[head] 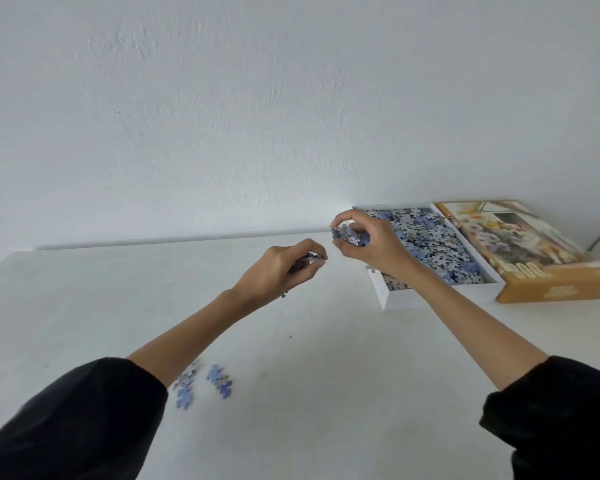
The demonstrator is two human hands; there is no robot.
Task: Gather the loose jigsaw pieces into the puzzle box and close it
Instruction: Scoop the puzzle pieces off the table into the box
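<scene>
The left forearm (174,351) partly hides blurred loose pieces (187,375) underneath.

White table (326,393) bears loose pieces (219,377), box (383,292), lid (548,289)

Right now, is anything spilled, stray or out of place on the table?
Yes. A few blue pieces lie loose on the table near the left sleeve, far from the open box. One piece seems perched on the box's near left rim. The lid lies beside the box, not on it.
</scene>
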